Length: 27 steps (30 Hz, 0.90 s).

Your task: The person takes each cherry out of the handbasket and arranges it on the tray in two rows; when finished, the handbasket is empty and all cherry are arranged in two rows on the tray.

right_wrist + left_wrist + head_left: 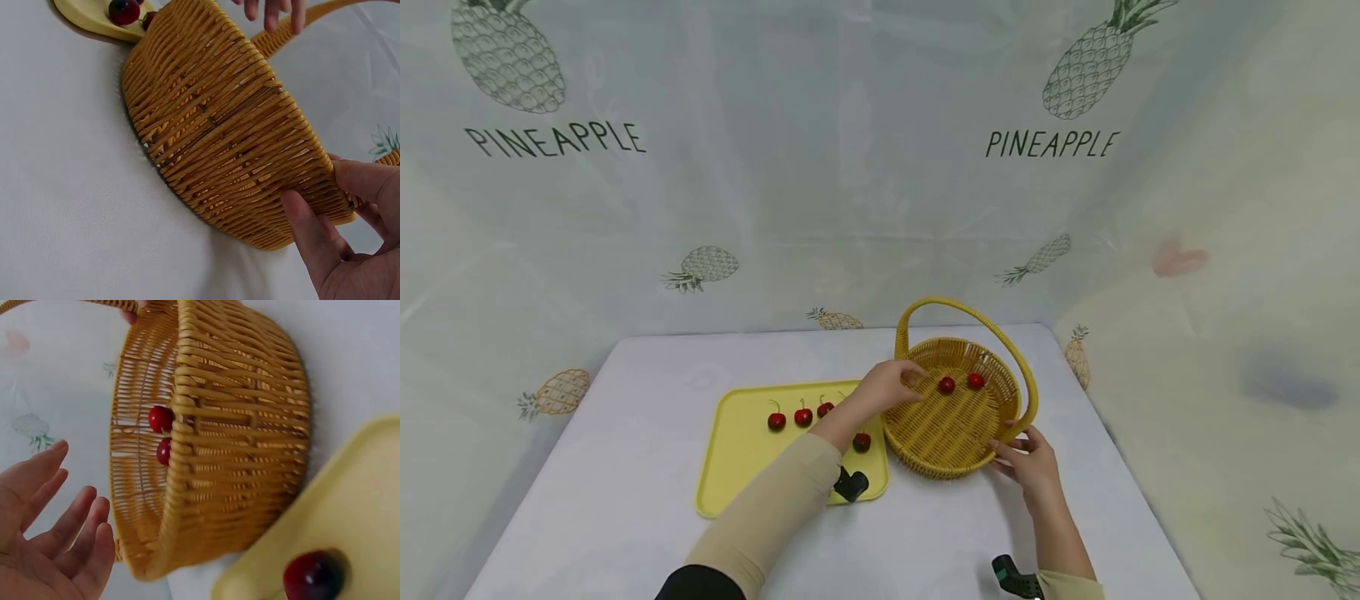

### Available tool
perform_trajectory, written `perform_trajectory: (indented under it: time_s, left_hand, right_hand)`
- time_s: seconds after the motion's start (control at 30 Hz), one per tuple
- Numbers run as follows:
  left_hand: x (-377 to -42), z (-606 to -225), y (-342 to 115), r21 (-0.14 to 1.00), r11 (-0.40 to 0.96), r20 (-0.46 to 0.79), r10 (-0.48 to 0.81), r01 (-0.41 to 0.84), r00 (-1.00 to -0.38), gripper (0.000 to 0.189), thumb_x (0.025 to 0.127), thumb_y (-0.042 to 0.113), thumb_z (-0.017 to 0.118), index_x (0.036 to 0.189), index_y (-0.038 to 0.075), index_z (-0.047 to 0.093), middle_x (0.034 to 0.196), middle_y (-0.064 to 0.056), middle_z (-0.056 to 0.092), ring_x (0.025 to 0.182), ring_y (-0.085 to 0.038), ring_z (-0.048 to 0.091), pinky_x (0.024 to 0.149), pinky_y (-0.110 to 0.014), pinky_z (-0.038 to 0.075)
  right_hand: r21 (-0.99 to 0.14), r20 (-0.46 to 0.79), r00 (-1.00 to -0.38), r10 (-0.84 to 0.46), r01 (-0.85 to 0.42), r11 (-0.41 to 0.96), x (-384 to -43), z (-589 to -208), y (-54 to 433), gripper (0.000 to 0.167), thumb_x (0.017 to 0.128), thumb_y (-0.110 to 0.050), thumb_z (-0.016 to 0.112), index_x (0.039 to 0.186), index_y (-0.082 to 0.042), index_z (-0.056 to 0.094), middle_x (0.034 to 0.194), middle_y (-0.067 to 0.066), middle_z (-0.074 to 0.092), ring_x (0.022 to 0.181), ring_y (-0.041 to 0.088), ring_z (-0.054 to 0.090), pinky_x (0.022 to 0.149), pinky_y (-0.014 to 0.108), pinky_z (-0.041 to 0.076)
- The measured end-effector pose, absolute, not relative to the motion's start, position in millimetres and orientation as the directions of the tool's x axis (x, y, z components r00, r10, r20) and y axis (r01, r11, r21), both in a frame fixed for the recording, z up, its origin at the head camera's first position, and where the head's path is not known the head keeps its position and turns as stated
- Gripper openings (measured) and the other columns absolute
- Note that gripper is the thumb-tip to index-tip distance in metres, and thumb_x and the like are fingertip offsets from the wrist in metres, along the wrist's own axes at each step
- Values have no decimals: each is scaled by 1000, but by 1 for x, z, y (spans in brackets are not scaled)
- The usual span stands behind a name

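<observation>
A round yellow wicker basket (951, 437) with a tall arched handle (985, 321) holds two red cherries, one cherry (946, 385) left of the other cherry (975, 381). My left hand (891, 385) is over the basket's left rim; in the left wrist view its spread fingers (75, 515) hold nothing. At the right side, my right hand (1030, 462) grips the basket near the handle's base, with the thumb and fingers (306, 225) on the wicker wall and rim. Left of the basket, a yellow tray (745, 467) carries several stemmed cherries (803, 417), partly hidden by my left forearm.
Both things stand on a white-covered table (625, 467), the tray right against the basket's left side. Behind rises a pale curtain (850, 167) printed with pineapples. Black wrist devices (1017, 577) are worn on both arms.
</observation>
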State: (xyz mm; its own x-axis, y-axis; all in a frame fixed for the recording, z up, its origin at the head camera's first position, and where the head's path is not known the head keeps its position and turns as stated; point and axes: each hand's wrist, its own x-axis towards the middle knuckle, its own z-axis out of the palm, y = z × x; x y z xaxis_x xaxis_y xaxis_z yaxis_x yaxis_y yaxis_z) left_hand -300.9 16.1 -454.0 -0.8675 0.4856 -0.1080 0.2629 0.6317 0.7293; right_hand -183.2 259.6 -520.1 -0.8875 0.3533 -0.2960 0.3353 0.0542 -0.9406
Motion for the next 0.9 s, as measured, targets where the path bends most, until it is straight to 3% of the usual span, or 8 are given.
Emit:
perform_trajectory:
  time_s: [0.37, 0.73, 0.9]
  left_hand:
    - [-324, -461, 52, 743, 618, -136, 516, 257, -846, 42, 86, 20, 78, 125, 11, 66, 109, -12, 64, 89, -20, 60, 74, -34, 50]
    - [-339, -473, 73, 753, 627, -197, 501, 197, -843, 41, 87, 20, 76, 126, 12, 65, 120, -11, 63, 97, -21, 61, 80, -35, 51]
    - [-343, -477, 80, 733, 650, -198, 484, 199, -852, 41, 87, 18, 76, 126, 11, 65, 134, -7, 56, 115, -25, 56, 91, -36, 47]
  right_hand:
    - [-942, -297, -886, 357, 333, 42, -184, -521, 260, 53, 88, 0, 71, 135, -1, 47, 109, 19, 44, 85, 25, 68, 72, 35, 57]
    - [-939, -307, -882, 358, 342, 37, -184, -519, 260, 54, 88, 0, 71, 136, -2, 46, 109, 19, 43, 83, 24, 67, 74, 36, 57]
    - [-939, -307, -884, 353, 341, 38, -183, -521, 260, 55, 88, -2, 72, 136, -2, 46, 110, 20, 43, 86, 24, 68, 74, 37, 57]
